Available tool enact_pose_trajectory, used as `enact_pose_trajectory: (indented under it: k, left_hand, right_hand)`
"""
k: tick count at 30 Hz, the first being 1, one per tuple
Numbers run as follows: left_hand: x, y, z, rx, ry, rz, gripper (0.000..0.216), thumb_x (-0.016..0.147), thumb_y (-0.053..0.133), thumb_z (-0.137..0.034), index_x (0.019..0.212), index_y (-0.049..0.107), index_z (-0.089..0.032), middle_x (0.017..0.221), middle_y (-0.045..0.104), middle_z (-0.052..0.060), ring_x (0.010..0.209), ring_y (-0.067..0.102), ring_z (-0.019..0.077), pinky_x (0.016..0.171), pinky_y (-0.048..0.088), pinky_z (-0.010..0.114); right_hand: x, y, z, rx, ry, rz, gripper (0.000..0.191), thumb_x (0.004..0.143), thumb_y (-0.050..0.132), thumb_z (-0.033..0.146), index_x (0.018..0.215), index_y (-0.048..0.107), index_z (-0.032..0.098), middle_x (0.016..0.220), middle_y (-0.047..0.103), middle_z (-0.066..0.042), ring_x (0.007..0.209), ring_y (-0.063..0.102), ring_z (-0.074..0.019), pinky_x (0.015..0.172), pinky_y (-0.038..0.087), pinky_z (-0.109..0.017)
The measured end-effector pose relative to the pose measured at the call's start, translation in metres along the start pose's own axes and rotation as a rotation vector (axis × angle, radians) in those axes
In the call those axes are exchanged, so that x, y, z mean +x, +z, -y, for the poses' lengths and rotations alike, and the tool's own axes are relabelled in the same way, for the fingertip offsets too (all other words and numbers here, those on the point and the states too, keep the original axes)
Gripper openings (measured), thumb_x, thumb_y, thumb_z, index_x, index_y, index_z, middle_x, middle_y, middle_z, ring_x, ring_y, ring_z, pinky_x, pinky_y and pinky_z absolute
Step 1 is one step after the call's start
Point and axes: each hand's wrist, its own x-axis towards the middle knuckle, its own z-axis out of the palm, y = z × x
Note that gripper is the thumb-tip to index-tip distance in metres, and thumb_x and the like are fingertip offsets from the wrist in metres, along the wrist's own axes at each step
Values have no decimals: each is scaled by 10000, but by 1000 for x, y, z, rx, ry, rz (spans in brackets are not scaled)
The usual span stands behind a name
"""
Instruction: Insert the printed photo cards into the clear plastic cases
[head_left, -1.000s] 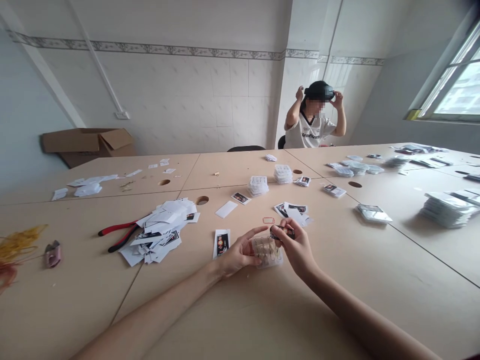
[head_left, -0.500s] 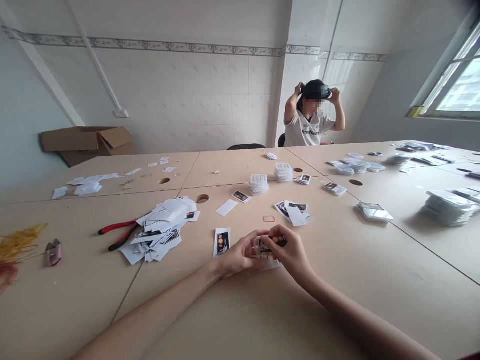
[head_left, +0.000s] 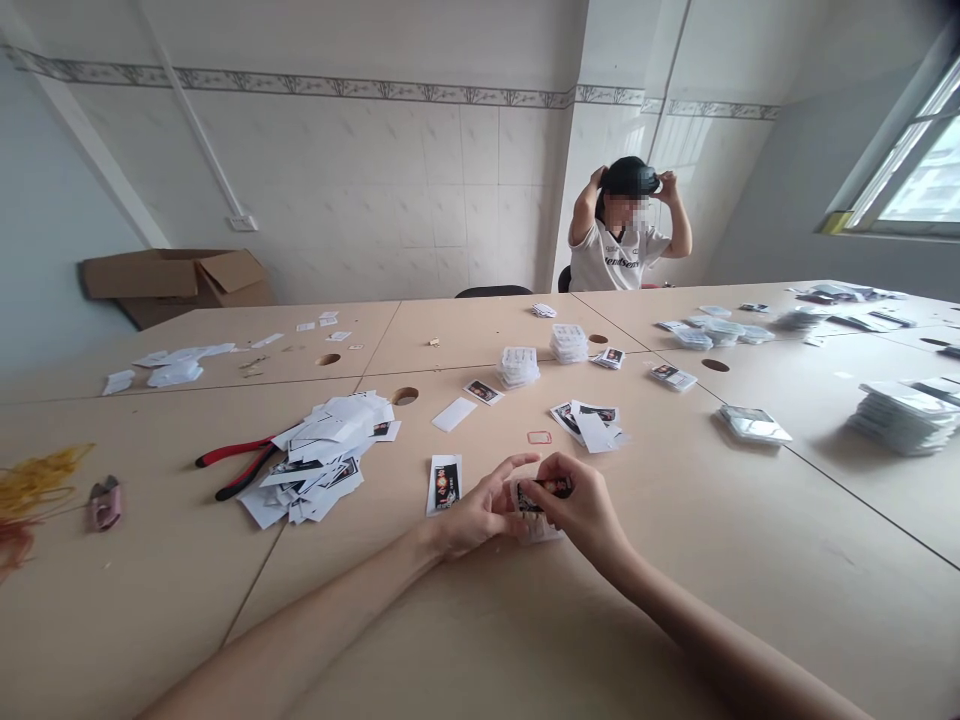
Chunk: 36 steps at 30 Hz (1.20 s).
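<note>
Both my hands meet over the tan table (head_left: 675, 560) just in front of me. My left hand (head_left: 476, 510) grips a small clear plastic case (head_left: 537, 528) from the left, its index finger stretched out above. My right hand (head_left: 581, 505) is closed on a small dark photo card (head_left: 541, 491), pressed onto the top of the case. A single photo card (head_left: 445, 484) lies flat just left of my left hand. A small red rubber ring (head_left: 538, 437) lies beyond my hands.
A heap of white card cut-offs (head_left: 322, 455) and red-handled pliers (head_left: 236, 465) lie to the left. Loose photo cards (head_left: 589, 420) and stacks of clear cases (head_left: 517, 366) sit further back. More stacks (head_left: 904, 415) stand right. Another person (head_left: 622, 235) sits across, hands at head.
My hands have dropped closer to the table, and the photo card in my right hand has come down onto the clear case. The person opposite keeps both hands raised at the head.
</note>
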Motion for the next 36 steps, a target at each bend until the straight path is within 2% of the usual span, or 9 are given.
enact_pose_trajectory:
  k: [2,6,8,10,13,19,23,28,36]
  left_hand:
    - [-1,0,-1,-40,-4,5,667,660,577,-20,1211,330,-304,931,564,11,726,540,95,619,386,198]
    - [0,3,-2,-142,20,-6,618,660,549,5,1164,386,-313,1142,469,32,956,506,165,813,383,312]
    - [0,4,-3,-180,3,-2,613,659,533,15,1152,393,-322,1186,432,35,998,486,189,836,381,373]
    - [-1,4,-4,-203,-15,9,617,669,516,15,1160,377,-332,1163,448,42,1011,476,203,806,403,400]
    - [-1,3,-5,-219,-15,24,634,683,501,10,1190,341,-334,1091,500,53,970,499,196,747,428,370]
    - [-1,4,-3,-182,-30,2,626,711,499,-24,1225,291,-315,1087,518,77,962,513,212,752,411,360]
    - [-2,6,-2,-117,-7,-12,592,724,496,-38,1207,288,-309,1060,526,76,943,518,198,751,428,351]
    - [-2,8,-1,-83,14,10,498,721,520,-82,1122,356,-327,1077,473,51,913,510,195,647,490,330]
    - [-3,18,-5,-39,14,-26,359,759,517,-172,1076,394,-290,1048,484,41,904,510,165,762,452,381]
  right_hand:
    - [-1,-1,2,13,20,10,179,657,575,282,589,451,172,513,447,36,422,418,-74,366,337,-175]
    - [-1,-5,10,164,50,63,209,681,573,316,823,506,179,574,533,20,408,459,-85,383,393,-200]
    - [0,-8,14,263,65,70,262,687,575,340,882,524,173,621,561,-1,467,495,-100,426,427,-214]
    - [2,-10,15,355,87,64,253,683,581,362,829,566,156,660,564,-18,531,509,-106,470,438,-216]
    - [5,-12,14,479,131,62,233,679,589,375,733,591,148,650,536,-5,548,482,-91,496,423,-206]
    - [9,-12,7,663,228,6,203,676,608,343,663,531,156,657,481,21,534,432,-60,478,378,-181]
    - [8,-11,6,505,168,15,191,673,608,325,688,519,156,648,479,23,466,403,-47,409,329,-175]
    - [3,-8,7,261,63,-8,214,666,598,277,832,500,184,668,513,22,431,411,-54,387,334,-185]
    - [0,-6,13,96,2,-74,239,666,578,253,881,495,190,696,549,-7,638,537,-138,513,423,-226]
